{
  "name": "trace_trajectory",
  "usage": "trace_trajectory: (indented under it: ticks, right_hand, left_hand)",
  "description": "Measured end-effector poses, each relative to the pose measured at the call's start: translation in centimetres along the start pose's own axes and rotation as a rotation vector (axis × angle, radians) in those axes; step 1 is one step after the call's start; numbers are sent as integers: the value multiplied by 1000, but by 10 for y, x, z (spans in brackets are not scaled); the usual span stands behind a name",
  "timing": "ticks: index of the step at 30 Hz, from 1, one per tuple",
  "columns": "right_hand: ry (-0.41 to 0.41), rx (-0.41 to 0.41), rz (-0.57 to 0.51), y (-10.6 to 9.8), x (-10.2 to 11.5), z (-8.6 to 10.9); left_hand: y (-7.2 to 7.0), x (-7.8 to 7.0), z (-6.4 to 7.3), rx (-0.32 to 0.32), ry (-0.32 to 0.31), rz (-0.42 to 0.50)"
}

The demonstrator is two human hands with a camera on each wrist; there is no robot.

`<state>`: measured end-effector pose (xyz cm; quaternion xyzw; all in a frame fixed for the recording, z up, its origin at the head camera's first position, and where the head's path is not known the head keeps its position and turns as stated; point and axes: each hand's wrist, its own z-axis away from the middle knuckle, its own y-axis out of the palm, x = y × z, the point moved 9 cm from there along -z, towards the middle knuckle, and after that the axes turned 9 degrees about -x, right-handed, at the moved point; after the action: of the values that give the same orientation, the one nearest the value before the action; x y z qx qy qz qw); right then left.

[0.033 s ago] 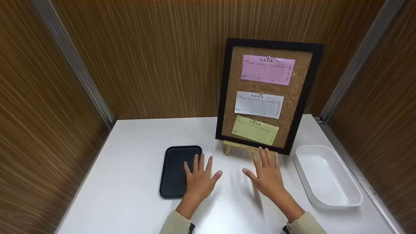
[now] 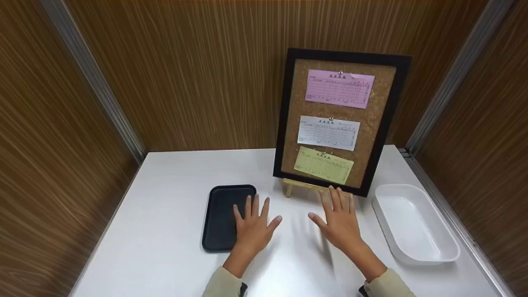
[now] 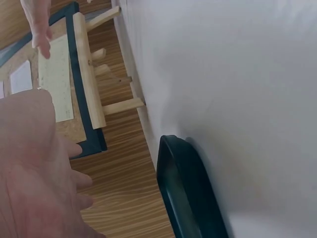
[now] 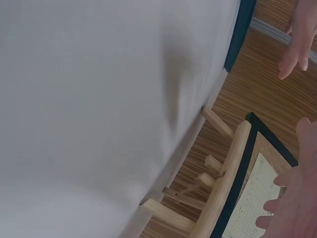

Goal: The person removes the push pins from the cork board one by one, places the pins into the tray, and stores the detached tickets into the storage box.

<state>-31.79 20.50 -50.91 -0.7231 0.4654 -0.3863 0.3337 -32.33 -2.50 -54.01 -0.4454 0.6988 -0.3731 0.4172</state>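
Note:
With its fingers spread straight, my left hand (image 2: 252, 231) hovers over the right side of a black tray (image 2: 218, 214) and holds nothing. My right hand (image 2: 341, 227), also spread and holding nothing, is in front of a black-framed corkboard (image 2: 369, 132). A small wooden easel (image 2: 303, 184) props the board up, tilted. Pinned on it from top to bottom are a pink slip (image 2: 340, 88), a white slip (image 2: 328, 133) and a yellow-green slip (image 2: 324, 166), the lowest one askew. In the left wrist view, the left hand (image 3: 29, 168) appears apart from the tray (image 3: 198, 193).
To the right stands a deep white dish (image 2: 412, 225) with rounded corners. Everything rests on a white tabletop (image 2: 165, 214). Wood-grain panels (image 2: 185, 74) enclose it at the back and both sides, with metal strips along the corners.

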Motion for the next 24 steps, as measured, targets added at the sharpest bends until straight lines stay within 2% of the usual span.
trace_trajectory:
  ticks: [4,12,18,24]
  right_hand:
    - [15,-32,-23,-9,-3,-4]
    - [49,-159,-76,-39,-15,-21]
    - [55,-248,-100,-65,-21,-34]
    - [52,-313,-98,-90,-25,-50]
  left_hand:
    - [-5,-3,-6,-30,3,15]
    - [-26,-15,-27,-130,26,22]
    - [-48,-25,-48,-214,64,73]
    - [-67,-33,-75,-274,83,142]
